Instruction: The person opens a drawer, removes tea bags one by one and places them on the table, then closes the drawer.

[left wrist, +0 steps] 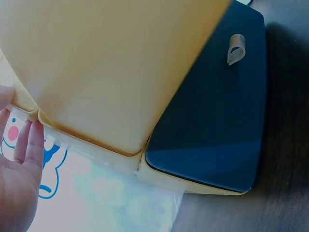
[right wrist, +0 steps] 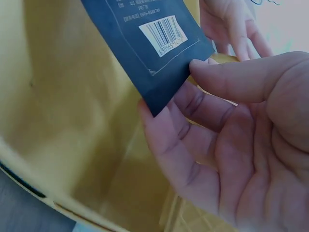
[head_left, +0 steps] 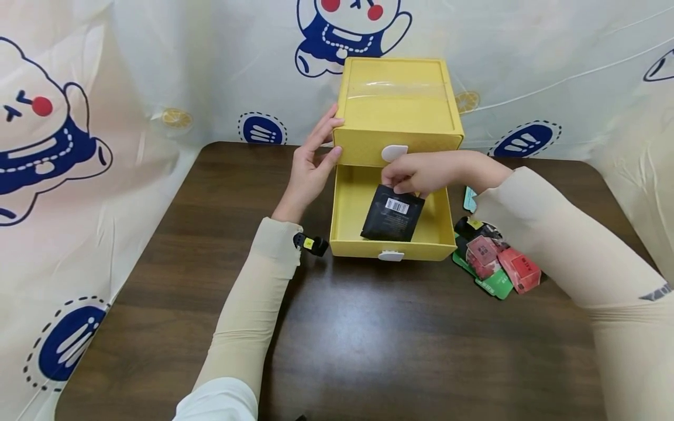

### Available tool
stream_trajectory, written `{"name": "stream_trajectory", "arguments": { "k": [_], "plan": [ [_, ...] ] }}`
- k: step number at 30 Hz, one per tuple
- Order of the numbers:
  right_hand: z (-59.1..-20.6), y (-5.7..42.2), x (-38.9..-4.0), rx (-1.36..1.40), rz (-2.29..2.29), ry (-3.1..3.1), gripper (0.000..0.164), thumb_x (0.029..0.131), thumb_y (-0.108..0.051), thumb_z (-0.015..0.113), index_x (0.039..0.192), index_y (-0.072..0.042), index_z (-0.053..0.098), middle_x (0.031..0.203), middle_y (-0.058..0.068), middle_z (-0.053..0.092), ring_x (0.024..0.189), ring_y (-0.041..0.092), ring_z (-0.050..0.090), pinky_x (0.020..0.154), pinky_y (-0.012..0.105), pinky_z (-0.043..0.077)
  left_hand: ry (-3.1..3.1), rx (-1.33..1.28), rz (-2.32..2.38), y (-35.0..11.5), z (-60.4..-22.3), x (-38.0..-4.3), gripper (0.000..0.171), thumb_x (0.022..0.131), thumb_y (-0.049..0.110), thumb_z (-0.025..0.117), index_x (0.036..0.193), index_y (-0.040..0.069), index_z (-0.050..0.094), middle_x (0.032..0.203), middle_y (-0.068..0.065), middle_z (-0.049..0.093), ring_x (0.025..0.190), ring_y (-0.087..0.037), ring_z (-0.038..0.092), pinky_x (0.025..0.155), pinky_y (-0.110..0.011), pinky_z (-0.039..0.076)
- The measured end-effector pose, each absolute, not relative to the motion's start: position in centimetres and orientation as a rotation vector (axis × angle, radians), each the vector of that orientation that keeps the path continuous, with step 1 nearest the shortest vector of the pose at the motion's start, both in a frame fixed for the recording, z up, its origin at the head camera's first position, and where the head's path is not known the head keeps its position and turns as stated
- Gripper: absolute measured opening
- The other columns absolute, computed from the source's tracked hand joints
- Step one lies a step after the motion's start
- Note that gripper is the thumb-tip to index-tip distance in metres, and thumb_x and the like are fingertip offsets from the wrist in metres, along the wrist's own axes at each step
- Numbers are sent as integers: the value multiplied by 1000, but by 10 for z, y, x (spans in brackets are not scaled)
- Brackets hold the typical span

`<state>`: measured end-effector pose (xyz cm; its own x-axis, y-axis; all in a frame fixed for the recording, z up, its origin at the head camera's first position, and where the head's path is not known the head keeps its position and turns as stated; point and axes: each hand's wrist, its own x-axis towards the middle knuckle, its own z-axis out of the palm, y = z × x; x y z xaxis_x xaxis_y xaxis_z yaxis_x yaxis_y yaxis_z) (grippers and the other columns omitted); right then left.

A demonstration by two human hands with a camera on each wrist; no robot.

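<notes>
My right hand [head_left: 421, 172] pinches the top edge of a black sachet [head_left: 392, 216] with a white barcode label. In the right wrist view the thumb lies on the sachet's face, with the fingers behind it. The sachet tilts inside the pulled-out lower drawer [head_left: 439, 251] of a yellow drawer box [head_left: 400, 111]. My left hand [head_left: 313, 164] rests against the left side of the box at the upper drawer, thumb near the front corner. Those fingers [left wrist: 34, 142] look straight in the left wrist view. The upper drawer is closed and has a white tab handle [head_left: 394, 153].
Right of the box lies a pile of red, green and black packets [head_left: 484, 257], partly under the right forearm. A light blue packet [head_left: 468, 200] shows behind it. The dark wooden table [head_left: 210, 292] backs onto a printed curtain [head_left: 210, 58].
</notes>
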<state>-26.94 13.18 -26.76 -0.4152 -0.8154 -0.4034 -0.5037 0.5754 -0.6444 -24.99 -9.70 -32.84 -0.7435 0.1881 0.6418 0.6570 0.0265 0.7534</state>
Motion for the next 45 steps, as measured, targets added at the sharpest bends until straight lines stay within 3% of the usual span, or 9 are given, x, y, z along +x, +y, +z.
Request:
{"name": "stream_trajectory", "arguments": {
  "k": [5, 12, 23, 28, 34, 45],
  "plan": [
    [-257, 141, -264, -1057, -605, 2158, 10, 95, -3, 42, 94, -4, 53, 80, 10, 55, 62, 21, 47, 49, 27, 39, -1950, -840, -1780, -99, -330, -249, 36, 89, -5, 51, 125, -2, 49, 145, -6, 34, 99, -26, 48, 75, -37, 52],
    [-235, 160, -255, -905, -769, 2237, 13, 97, -8, 43, 98, -4, 55, 93, 14, 57, 77, 25, 55, 60, 33, 48, -1942, -830, -1796, -101, -330, -249, 37, 90, -5, 51, 126, -2, 48, 146, -6, 33, 100, -21, 48, 77, -36, 52],
    [-232, 229, -240, -719, -1092, 2291, 19, 99, -12, 40, 109, 2, 49, 103, 20, 57, 84, 33, 60, 69, 37, 55, -1930, -858, -1799, -101, -327, -249, 36, 90, -5, 50, 126, -2, 48, 146, -5, 33, 100, -28, 47, 78, -37, 52],
    [-247, 270, -235, -647, -1225, 2349, 21, 98, -12, 41, 110, 4, 49, 98, 16, 60, 79, 31, 59, 65, 35, 56, -1928, -879, -1787, -99, -327, -251, 36, 90, -4, 50, 126, -3, 48, 146, -7, 33, 100, -27, 47, 77, -38, 52],
    [-277, 322, -231, -630, -1418, 2391, 15, 96, 0, 40, 106, 5, 49, 92, 5, 63, 75, 18, 61, 62, 28, 56, -1917, -885, -1803, -99, -329, -253, 36, 90, -5, 50, 126, -3, 48, 146, -7, 33, 99, -26, 47, 78, -38, 52],
    [-347, 360, -218, -92, -2095, 1994, 17, 94, 0, 46, 99, -8, 60, 90, 1, 62, 74, 14, 60, 58, 27, 54, -1935, -864, -1814, -99, -332, -253, 36, 90, -4, 51, 125, -3, 48, 146, -6, 33, 100, -25, 47, 79, -37, 52]
  ]
}}
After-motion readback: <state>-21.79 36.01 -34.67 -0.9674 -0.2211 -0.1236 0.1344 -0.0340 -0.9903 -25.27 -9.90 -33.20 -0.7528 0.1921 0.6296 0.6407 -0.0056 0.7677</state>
